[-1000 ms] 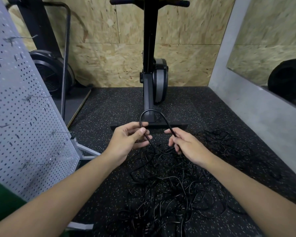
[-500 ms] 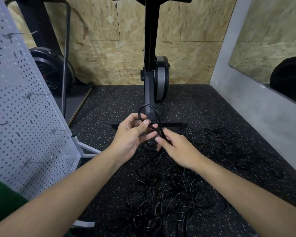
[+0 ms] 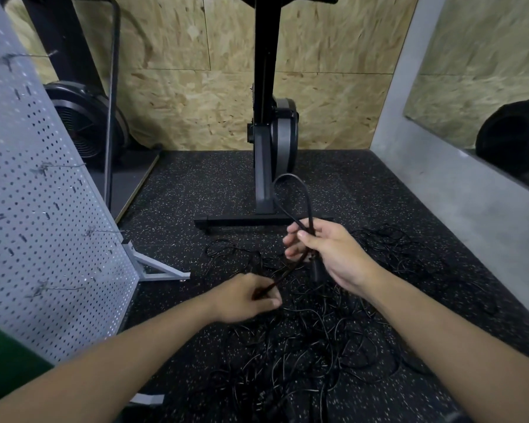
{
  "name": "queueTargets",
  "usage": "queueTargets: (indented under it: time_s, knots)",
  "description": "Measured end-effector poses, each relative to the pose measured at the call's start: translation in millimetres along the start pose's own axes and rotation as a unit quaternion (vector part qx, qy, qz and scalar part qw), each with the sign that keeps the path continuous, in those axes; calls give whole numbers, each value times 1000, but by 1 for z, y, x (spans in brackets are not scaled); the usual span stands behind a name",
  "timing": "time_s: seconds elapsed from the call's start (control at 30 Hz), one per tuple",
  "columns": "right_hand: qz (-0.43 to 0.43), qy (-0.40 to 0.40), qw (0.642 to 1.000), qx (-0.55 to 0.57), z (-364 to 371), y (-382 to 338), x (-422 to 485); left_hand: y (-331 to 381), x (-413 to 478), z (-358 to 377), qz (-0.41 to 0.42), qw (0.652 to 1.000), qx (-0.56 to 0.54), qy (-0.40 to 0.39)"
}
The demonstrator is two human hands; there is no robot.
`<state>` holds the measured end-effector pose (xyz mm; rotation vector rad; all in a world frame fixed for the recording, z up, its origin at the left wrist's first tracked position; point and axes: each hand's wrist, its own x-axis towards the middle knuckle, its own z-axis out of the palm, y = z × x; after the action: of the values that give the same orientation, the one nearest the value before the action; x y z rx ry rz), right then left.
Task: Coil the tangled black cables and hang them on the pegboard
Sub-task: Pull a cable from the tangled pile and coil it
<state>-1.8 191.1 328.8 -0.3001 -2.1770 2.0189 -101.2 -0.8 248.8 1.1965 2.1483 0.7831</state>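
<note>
Open floor (image 3: 196, 190) between pegboard (image 3: 43, 209) left, exercise-machine base (image 3: 257, 221) ahead.

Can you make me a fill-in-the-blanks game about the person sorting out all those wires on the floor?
1. The loop of cable sticks up from the person's ____ hand.
2. The tangled cables are all the colour ____.
3. The pegboard stands on the person's ____ side.
4. The left hand pulls on a cable ____ than the right hand.

Missing words: right; black; left; lower
</note>
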Motion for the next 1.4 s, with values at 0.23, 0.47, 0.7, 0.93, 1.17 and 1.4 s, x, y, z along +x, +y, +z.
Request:
queueTargets:
  time_s: [0.23, 0.47, 0.7, 0.93, 1.17, 1.4]
  knots:
    - [63, 107, 974, -192, -27, 25, 15, -9, -7, -21, -4, 990, 47, 134]
    - [125, 53, 957, -255, -24, 21, 13, 23, -9, -31, 118, 937, 72, 322]
    - [79, -78, 934, -339, -6, 13, 0, 29, -9, -38, 115, 907, 30, 405]
    - [28, -99, 914, -391, 8, 14, -2, 33, 3, -40, 88, 901, 4, 425]
    - [89, -117, 929, -340, -2, 20, 2, 39, 27, -32, 78, 907, -12, 414]
    - [130, -79, 974, -168, -13, 13, 24, 43, 59, -21, -43, 900, -143, 410]
